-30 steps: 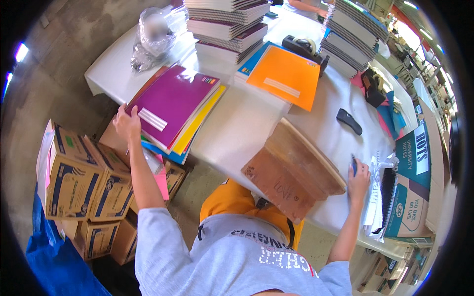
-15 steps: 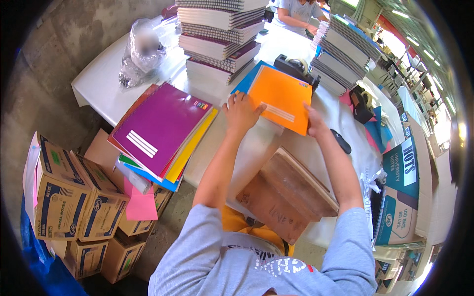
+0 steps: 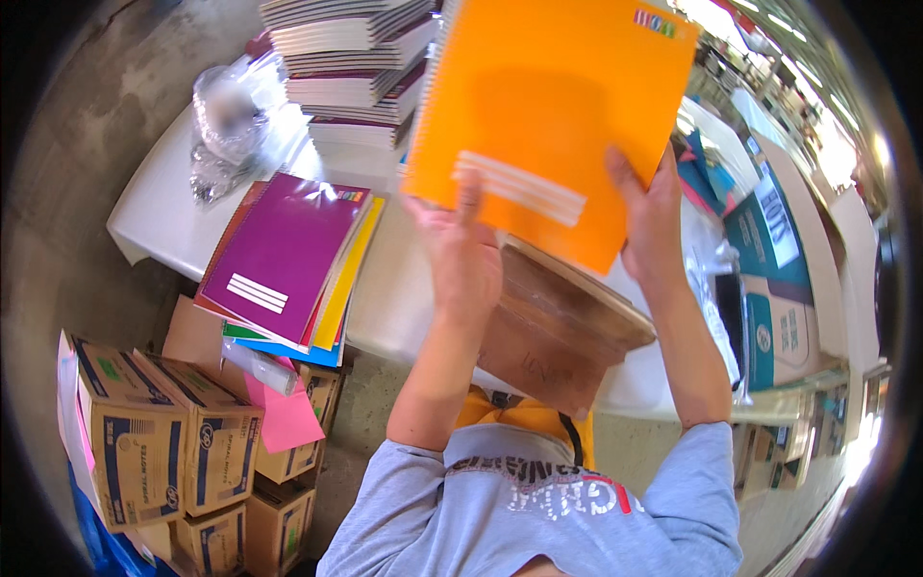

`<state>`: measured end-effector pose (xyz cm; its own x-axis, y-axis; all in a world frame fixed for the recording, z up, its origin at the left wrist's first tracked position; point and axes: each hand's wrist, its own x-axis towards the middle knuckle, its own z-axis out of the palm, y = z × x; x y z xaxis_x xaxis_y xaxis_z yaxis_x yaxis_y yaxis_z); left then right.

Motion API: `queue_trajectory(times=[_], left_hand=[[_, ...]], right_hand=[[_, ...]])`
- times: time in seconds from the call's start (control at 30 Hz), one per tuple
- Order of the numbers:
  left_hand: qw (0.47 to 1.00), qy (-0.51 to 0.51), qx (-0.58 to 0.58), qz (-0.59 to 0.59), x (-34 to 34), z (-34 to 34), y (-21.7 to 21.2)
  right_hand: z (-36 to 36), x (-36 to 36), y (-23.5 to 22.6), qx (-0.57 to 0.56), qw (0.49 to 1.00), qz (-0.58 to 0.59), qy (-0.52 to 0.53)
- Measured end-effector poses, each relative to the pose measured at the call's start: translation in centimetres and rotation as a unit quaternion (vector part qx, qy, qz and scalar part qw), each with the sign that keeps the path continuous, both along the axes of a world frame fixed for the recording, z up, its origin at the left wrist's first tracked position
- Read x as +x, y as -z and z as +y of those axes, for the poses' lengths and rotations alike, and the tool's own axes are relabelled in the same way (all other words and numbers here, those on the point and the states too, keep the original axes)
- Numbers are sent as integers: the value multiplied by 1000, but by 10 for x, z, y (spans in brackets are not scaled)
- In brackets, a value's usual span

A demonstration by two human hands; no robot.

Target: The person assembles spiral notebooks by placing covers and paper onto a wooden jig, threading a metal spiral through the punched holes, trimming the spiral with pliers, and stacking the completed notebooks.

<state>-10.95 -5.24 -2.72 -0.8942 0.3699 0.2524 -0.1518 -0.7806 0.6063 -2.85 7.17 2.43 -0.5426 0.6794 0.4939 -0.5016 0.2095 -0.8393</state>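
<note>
I hold an orange spiral notebook [image 3: 553, 115] up close to the camera with both hands. My left hand [image 3: 466, 255] grips its lower left edge, one finger lying on the cover. My right hand [image 3: 649, 216] clasps the lower right edge. Below the notebook, an open brown paper bag [image 3: 558, 332] stands at the near edge of the white table [image 3: 399, 288]. A purple notebook [image 3: 288, 250] tops a fanned pile of coloured notebooks at the table's left.
Tall stacks of spiral notebooks [image 3: 351, 72] rise at the back of the table beside crumpled clear plastic [image 3: 226, 125]. Several cardboard boxes [image 3: 159, 447] sit on the floor at lower left, with a pink sheet [image 3: 284, 413]. Teal boxes [image 3: 779, 288] stand at the right.
Both hands reached to the orange notebook lying on the table, took hold of it and lifted it up toward the camera. Before that, my left hand was at the purple pile.
</note>
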Motion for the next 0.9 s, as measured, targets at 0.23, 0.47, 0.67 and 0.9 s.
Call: queue_trajectory(times=[0.23, 0.47, 0.67, 0.9], left_hand=[[977, -117, -30, 173, -7, -75, 1], [953, 31, -132, 272, 1, -92, 43], [942, 60, -232, 235, 21, -113, 124], [927, 5, -206, 314, 11, -91, 131]], right_hand=[[-19, 133, 6, 12, 1000, 15, -14], [-57, 177, 107, -25, 978, -208, 13], [-101, 185, 150, -88, 973, -205, 52], [-72, 173, 145, 94, 974, -162, 130]])
